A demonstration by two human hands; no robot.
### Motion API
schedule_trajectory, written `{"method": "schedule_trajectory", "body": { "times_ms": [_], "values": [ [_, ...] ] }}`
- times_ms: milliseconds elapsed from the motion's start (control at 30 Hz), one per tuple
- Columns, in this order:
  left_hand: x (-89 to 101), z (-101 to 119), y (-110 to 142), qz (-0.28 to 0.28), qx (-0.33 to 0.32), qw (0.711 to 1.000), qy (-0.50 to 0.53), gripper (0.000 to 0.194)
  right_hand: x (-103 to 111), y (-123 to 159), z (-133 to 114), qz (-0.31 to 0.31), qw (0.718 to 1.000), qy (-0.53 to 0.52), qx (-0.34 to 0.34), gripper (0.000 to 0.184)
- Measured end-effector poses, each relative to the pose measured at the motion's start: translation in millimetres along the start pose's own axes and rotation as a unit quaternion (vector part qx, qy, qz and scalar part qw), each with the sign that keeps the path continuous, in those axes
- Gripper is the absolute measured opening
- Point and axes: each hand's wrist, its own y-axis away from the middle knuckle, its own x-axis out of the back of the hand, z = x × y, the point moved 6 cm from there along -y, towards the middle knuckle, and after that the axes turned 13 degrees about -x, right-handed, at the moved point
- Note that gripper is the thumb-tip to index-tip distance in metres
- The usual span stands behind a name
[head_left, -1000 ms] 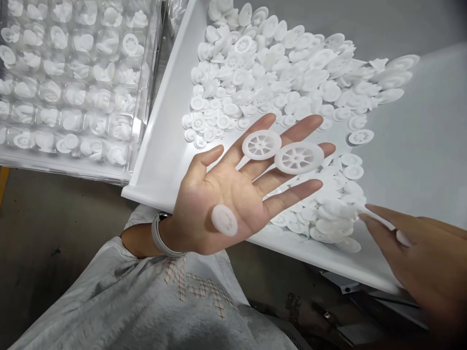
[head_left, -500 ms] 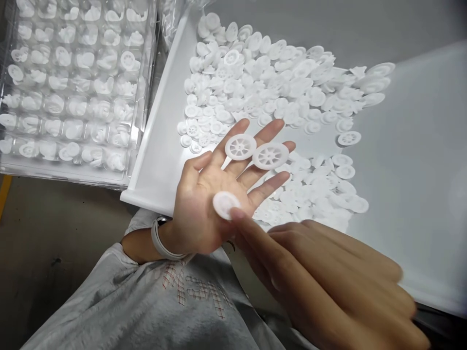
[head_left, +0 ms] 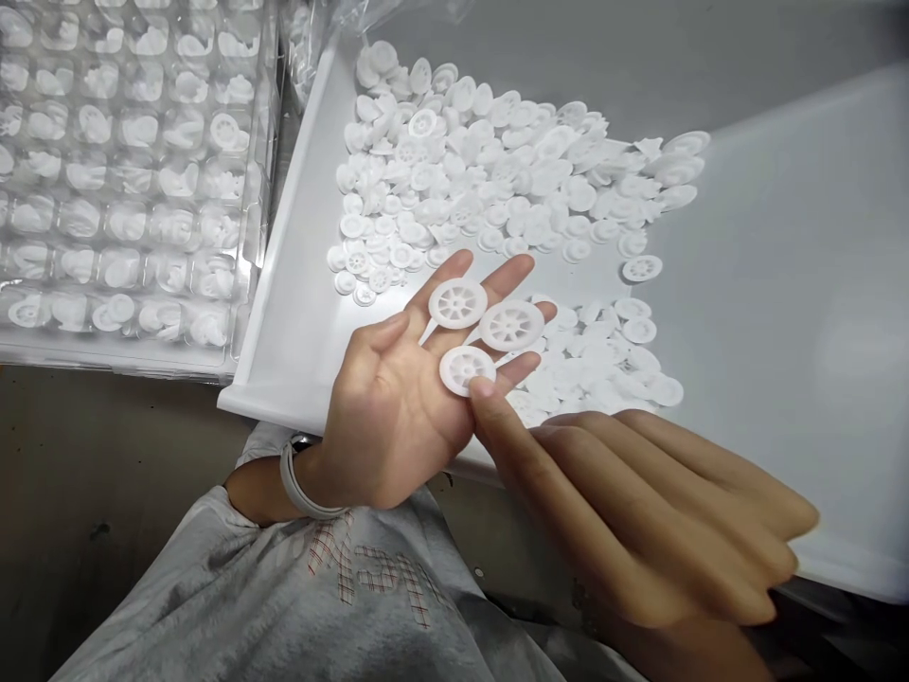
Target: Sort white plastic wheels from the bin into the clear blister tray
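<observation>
Dark floor (head_left: 142,474), specked, below a smooth white tray (head_left: 284,237) with a raised lip. Loose pile (head_left: 497,170) of white parts across the tray: mostly round, some spoked, others solid discs or jagged pieces, matt like moulded plastic. Smaller heap (head_left: 597,360) of similar pieces nearer the wearer, partly behind the hands. One lone wheel (head_left: 642,269) lies just beside the pile, spokes showing.

At left, a blister pack (head_left: 185,358), clear and glossy, rounded cells in rows, white pieces in the cells. Crinkled film (head_left: 398,11) at the top edge.

Left hand (head_left: 404,407) palm up, fingers spread, its grip apart. First wheel (head_left: 458,303) flat across index and middle fingers; second wheel (head_left: 512,325) just beside it, farther over toward the ring finger, rims meeting or nearly so. Both have thick smooth rims, thin radiating spokes, small hubs.

Third wheel (head_left: 467,367), same spoked form, sits over the finger bases. Right hand (head_left: 660,511) lays an index fingertip on its near rim; thumb hidden, so cannot tell whether this grip is clamped on it.

Pale wristband (head_left: 294,485) on the left wrist; grey shirt (head_left: 284,597), soft cloth, red-checked lettering.
</observation>
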Motion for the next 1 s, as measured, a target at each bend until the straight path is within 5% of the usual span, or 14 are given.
{"method": "schedule_trajectory", "body": {
  "times_ms": [100,333,467,600,733,867,1000],
  "values": [
    [-0.6,-0.5,-0.1,0.001,0.003,1.0,-0.009,0.053,0.5,-0.7,-3.5,0.008,0.999,0.017,0.047,0.024],
    [-0.7,-2.0,1.8,-0.008,0.008,1.0,0.008,0.051,-1.9,-1.2,0.5,-0.004,0.999,0.016,0.034,0.024],
    [1.1,-0.6,2.9,-0.008,0.007,1.0,0.006,0.05,0.5,1.4,4.9,-0.017,0.999,-0.038,0.012,0.028],
    [2.3,-0.9,2.5,-0.011,0.011,1.0,0.002,0.049,7.0,-5.0,12.0,-0.044,0.995,-0.077,-0.055,0.01],
    [2.2,-7.0,2.1,-0.006,0.034,0.999,-0.015,0.048,3.9,-30.3,9.4,-0.048,0.995,0.015,-0.086,0.014],
    [1.2,-10.4,3.8,-0.011,0.049,0.999,-0.011,0.048,-12.6,-58.0,-5.5,-0.071,0.989,0.132,-0.005,0.026],
    [2.5,-7.0,6.9,0.013,0.055,0.998,-0.012,0.053,-13.2,-59.3,-1.5,-0.119,0.984,0.131,-0.013,0.015]
  ]
}}
